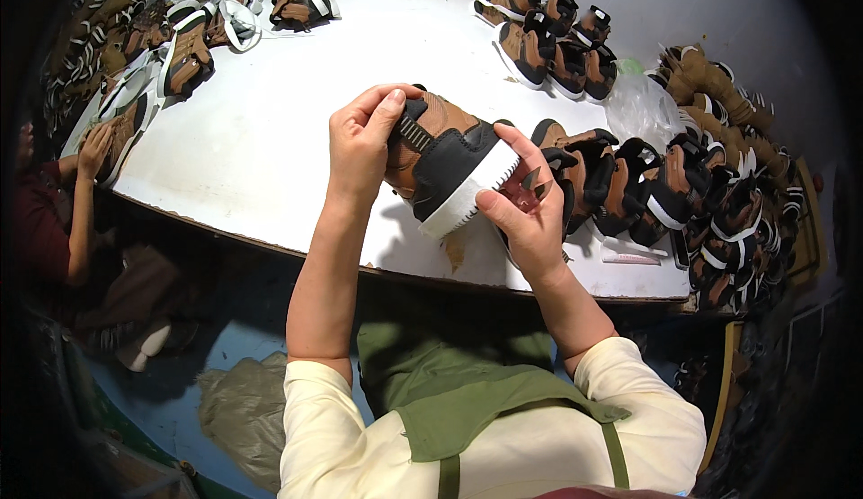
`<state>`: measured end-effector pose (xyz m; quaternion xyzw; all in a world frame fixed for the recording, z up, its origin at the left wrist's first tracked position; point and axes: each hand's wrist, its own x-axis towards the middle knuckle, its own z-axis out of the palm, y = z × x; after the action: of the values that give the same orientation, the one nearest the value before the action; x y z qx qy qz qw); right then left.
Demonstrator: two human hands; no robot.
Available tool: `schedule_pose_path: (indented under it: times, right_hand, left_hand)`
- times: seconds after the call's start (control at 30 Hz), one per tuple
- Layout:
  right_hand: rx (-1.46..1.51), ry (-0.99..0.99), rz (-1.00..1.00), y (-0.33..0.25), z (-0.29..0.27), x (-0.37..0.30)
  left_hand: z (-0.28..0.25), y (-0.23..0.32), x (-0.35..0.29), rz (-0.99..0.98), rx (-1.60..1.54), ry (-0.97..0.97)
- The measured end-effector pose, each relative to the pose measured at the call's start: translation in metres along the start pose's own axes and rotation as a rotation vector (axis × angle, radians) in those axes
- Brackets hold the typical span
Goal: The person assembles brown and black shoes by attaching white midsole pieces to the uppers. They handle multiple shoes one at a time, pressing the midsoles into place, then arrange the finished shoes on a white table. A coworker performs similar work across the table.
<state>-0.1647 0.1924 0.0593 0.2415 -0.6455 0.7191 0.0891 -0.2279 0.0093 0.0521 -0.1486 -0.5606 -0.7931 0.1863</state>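
Above the white table's front edge, I hold a brown and black shoe [442,157] tilted, its white sole edge turned toward the lower right. My left hand [358,144] is closed on the shoe's upper, its thumb beside a dark striped tab. My right hand [532,225] grips the white sole, thumb on the near side and fingers at the far end. Against the right palm is a small dark metal thing [538,182] with two pointed blades, like snips; its handle is hidden.
The white table [270,130] bears rows of similar shoes [620,184] on the right and another group [548,40] at the back right. A clear plastic bag [643,108] lies between. Piled shoes and uppers [742,202] crowd the right end. At left, another person's hand [94,148] touches a shoe.
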Motion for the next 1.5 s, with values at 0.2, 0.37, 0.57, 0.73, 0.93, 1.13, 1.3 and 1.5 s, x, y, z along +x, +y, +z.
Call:
schedule_pose_path:
  times: [0.2, 0.37, 0.57, 0.73, 0.93, 1.13, 1.3, 1.5]
  right_hand:
    - [-0.068, 0.007, -0.035, 0.002, 0.000, -0.005]
    - [-0.078, -0.007, -0.036, 0.003, -0.004, -0.007]
    - [0.028, 0.028, -0.003, -0.001, -0.003, -0.009]
    - [0.087, 0.041, 0.053, -0.005, -0.009, -0.010]
    - [0.098, 0.015, 0.029, -0.008, -0.014, -0.010]
    - [-0.037, -0.215, 0.057, -0.029, -0.032, -0.020]
    - [-0.081, -0.263, -0.112, -0.044, -0.037, -0.021]
    - [-0.022, -0.288, 0.020, -0.008, -0.009, -0.043]
  left_hand:
    - [0.000, -0.001, -0.004, 0.057, -0.025, 0.018]
    - [0.003, 0.002, -0.009, 0.065, 0.014, 0.020]
    - [0.008, 0.002, -0.010, 0.089, 0.040, 0.013]
    - [0.015, 0.003, -0.011, 0.080, 0.042, 0.005]
    - [0.020, 0.007, -0.010, 0.099, 0.050, 0.024]
    - [0.011, 0.051, -0.018, 0.107, 0.192, 0.026]
    - [-0.012, 0.107, -0.029, -0.061, 0.284, -0.317]
    - [-0.018, 0.112, -0.081, -0.317, 0.367, -0.470]
